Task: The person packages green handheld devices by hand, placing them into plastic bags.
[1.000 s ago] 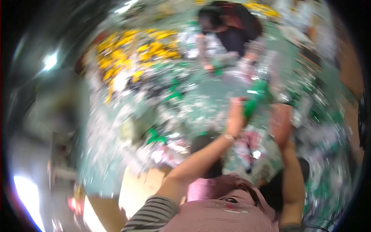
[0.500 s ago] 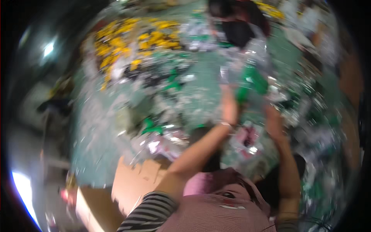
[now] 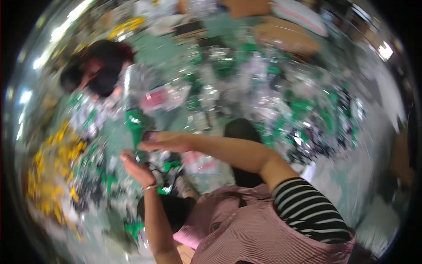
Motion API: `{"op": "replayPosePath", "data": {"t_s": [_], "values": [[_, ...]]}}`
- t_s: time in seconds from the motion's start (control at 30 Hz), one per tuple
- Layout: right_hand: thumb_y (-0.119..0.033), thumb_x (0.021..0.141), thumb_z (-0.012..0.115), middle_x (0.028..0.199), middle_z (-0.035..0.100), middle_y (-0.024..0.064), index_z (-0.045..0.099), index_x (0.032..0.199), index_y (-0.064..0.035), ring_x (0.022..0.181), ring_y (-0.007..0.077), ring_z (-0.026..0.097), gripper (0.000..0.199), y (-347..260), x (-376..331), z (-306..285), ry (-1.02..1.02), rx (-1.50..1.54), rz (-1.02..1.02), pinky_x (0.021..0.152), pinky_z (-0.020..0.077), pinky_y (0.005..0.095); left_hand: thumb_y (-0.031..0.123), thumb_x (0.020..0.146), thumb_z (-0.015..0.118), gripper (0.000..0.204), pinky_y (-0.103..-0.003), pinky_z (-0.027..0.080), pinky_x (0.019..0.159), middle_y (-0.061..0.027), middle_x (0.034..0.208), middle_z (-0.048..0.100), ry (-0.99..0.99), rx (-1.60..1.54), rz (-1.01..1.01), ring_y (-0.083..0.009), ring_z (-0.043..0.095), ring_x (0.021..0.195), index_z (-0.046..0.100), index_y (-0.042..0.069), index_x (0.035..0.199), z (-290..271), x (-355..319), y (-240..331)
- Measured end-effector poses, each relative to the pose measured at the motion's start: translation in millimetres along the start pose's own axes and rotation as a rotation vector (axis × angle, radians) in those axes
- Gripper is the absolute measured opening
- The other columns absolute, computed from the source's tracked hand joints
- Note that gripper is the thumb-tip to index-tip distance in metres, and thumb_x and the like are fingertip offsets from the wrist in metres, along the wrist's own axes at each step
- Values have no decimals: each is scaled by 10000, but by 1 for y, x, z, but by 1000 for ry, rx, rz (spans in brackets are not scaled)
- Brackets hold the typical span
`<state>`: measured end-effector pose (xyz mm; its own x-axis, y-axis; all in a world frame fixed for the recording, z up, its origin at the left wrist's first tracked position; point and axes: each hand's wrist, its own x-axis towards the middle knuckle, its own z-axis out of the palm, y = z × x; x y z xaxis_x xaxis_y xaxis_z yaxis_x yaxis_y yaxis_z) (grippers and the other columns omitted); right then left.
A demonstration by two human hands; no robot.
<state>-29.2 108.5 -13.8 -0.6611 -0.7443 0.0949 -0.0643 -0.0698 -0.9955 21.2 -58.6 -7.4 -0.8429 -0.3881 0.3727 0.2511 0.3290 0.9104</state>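
Handling step, I judge: green piece [image 3: 134, 125].
Left hand [image 3: 138, 170], right hand [image 3: 164, 141] by its near end; blurred, I can't tell grip opening or hold. Next move calls for steadiness.

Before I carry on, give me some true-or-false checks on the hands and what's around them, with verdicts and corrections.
1. Both the left hand and the right hand are close to a green piece. True, though blur hides the exact grip.
2. A band circles the right wrist. False: it is on the left wrist.
3. The large heap of yellow pieces lies at the picture's right. False: it is at the left.
4. A co-worker is in the upper left. True.
5. The right sleeve is plain. False: it is striped.
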Motion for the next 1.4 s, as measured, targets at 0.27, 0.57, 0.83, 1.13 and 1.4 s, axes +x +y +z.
{"op": "replayPosePath", "data": {"t_s": [0.27, 0.57, 0.83, 1.13, 1.4], "values": [[-144, 780, 661, 924, 635, 125, 507, 1205, 56, 761, 191, 622, 494, 13, -190, -151, 1362, -157, -169, 647, 511, 334, 364, 1022, 285, 432, -324, 454, 751, -173, 1039, 611, -575, -167, 406, -189, 583, 775, 386, -7, 1219, 61, -21, 50], [-175, 783, 617, 998, 650, 237, 457, 1326, -104, 921, 413, 629, 570, 12, -547, -132, 1194, -1296, 1299, 778, 507, 510, 361, 1023, 327, 455, -330, 456, 796, -156, 1019, 617, -550, -126, 366, -205, 597, 804, 368, 3, 1301, 17, -13, 53], [-160, 825, 614, 1174, 588, 202, 560, 1204, -41, 1121, 379, 532, 402, -36, -374, -151, 719, -1666, 727, 936, 427, 444, 481, 989, 373, 546, -380, 470, 848, -199, 1115, 616, -382, -750, -40, -246, 608, 872, 469, 5, 1238, 2, 63, 62], [-176, 837, 637, 1163, 605, 169, 575, 1205, -63, 1068, 354, 570, 391, 87, -5, -28, -184, -1062, 161, 923, 453, 429, 308, 1015, 336, 384, -327, 415, 780, -125, 1027, 555, -169, -1214, -413, -184, 476, 828, 466, -33, 1135, -106, 71, 13], [-145, 762, 591, 1093, 627, 187, 622, 1029, -54, 1026, 382, 595, 285, 322, 83, 16, -179, -1150, 440, 798, 504, 511, 292, 1007, 361, 343, -257, 430, 670, -102, 924, 561, -36, -1264, -743, -148, 499, 727, 496, -18, 1063, -77, 59, 13]]}}
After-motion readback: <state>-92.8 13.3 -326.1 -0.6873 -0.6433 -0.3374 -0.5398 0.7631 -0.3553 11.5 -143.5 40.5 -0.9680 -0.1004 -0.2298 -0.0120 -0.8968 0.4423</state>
